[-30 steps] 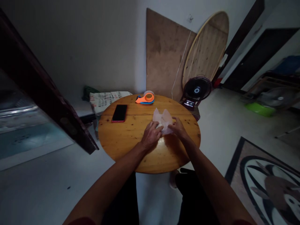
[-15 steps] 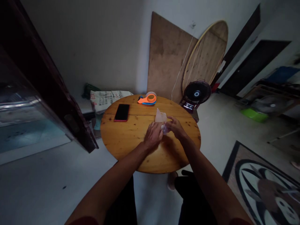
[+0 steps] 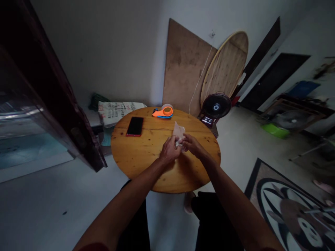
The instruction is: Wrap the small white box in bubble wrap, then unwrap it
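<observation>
At round wooden table [image 3: 136,157], left hand [image 3: 169,151] and right hand [image 3: 191,144] pinch thin, apparently plastic bag [image 3: 178,132] near centre; best kept taut, fingertips close together

We have gathered the thin, translucent white plastic bag [image 3: 179,132] from a wide spread into a narrow bunch. Our left hand [image 3: 170,152] and right hand [image 3: 192,145] have drawn together over the round wooden table [image 3: 136,157], fingertips now nearly touching.
</observation>
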